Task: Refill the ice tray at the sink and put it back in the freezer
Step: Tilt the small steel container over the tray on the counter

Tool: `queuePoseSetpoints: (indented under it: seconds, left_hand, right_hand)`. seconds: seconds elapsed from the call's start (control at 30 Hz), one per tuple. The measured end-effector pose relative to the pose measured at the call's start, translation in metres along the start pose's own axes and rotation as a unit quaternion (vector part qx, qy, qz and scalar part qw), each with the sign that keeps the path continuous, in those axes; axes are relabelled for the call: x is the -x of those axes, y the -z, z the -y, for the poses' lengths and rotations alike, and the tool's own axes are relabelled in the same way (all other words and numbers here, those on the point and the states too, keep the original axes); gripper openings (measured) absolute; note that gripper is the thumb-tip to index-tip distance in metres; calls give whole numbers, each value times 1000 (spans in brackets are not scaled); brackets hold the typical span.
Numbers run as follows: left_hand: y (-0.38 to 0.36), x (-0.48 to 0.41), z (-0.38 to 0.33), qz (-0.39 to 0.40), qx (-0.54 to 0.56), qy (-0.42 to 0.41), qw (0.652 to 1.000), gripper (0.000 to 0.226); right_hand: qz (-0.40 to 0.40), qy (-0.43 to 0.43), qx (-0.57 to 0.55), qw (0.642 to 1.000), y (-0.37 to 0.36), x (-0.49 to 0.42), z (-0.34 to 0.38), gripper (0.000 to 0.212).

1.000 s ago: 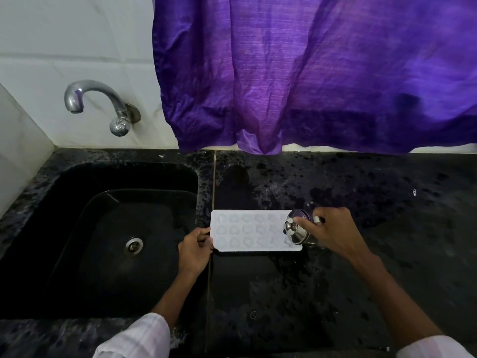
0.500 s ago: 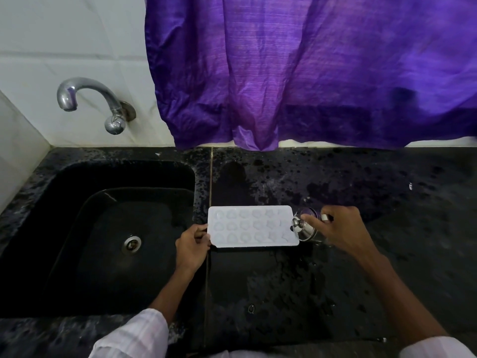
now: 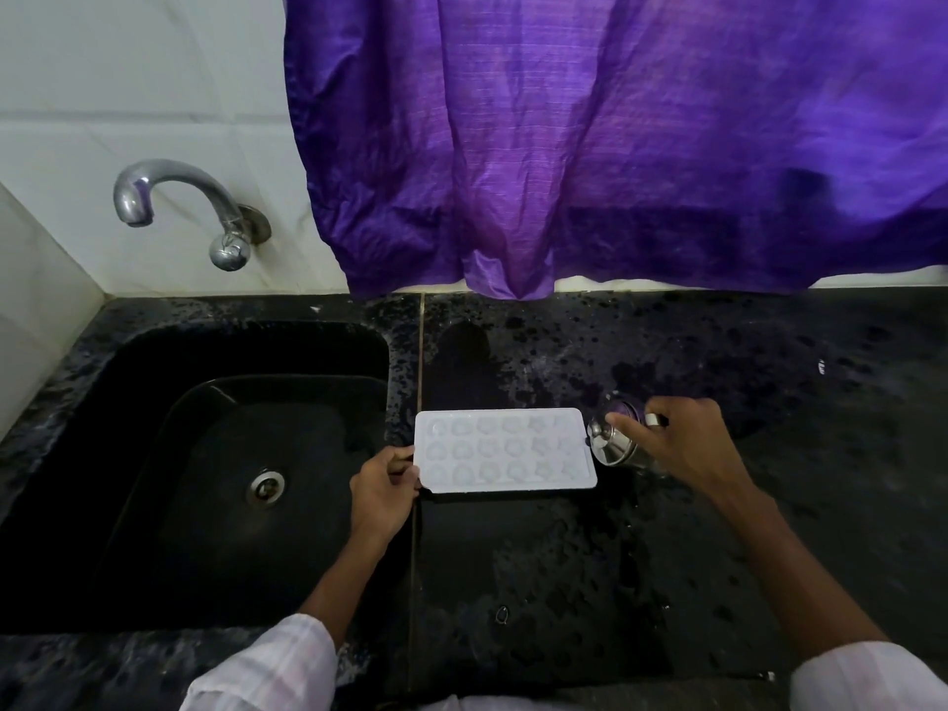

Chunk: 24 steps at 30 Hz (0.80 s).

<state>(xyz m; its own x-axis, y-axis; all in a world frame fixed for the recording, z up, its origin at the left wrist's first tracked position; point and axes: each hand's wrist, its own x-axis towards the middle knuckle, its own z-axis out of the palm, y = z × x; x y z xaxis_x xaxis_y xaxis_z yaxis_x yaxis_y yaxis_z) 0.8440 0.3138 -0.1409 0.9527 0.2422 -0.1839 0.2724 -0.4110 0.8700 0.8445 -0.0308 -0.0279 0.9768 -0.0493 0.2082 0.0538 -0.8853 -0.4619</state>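
ice tray [image 3: 505,450] between both hands, seemingly flat

the sink [image 3: 215,351] sits in the left part of the surface [image 3: 769,531], with the tap [image 3: 179,207] on the wall behind it. the ice tray [image 3: 505,450] lies on the surface just right of the sink, and a metal cup [image 3: 613,441] is tipped at the tray's right end. a curtain [image 3: 615,146] hangs over the back edge.

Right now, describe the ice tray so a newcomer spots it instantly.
Start at the black sink; just right of its rim, on the dark speckled counter, lies the ice tray. It sits between the left hand and a steel vessel in the right hand: the only flat white rectangle, dimpled with rows of moulds.
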Motion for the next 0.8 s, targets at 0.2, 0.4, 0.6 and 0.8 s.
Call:
queuePoseSetpoints:
  seconds: [0.2,0.4,0.6,0.8]
  left_hand:
    - [1,-1,0,8,-5,1,1000,25]
    - [2,-1,-1,15,1,1,1000,24]
    - [1,2,-3,9,-3,-6,1000,25]
    - [1,3,-5,8,0,0,1000,25]
  right_hand:
    - [-8,-7,-2,1000,1,-9,-1,59]
    - [-13,7,-2,1000,-3,-17,-2,59]
    - [-16,15,0,1000,-7,-26,-3,59]
    - [-11,27,15,999,-8,-33,-1,59]
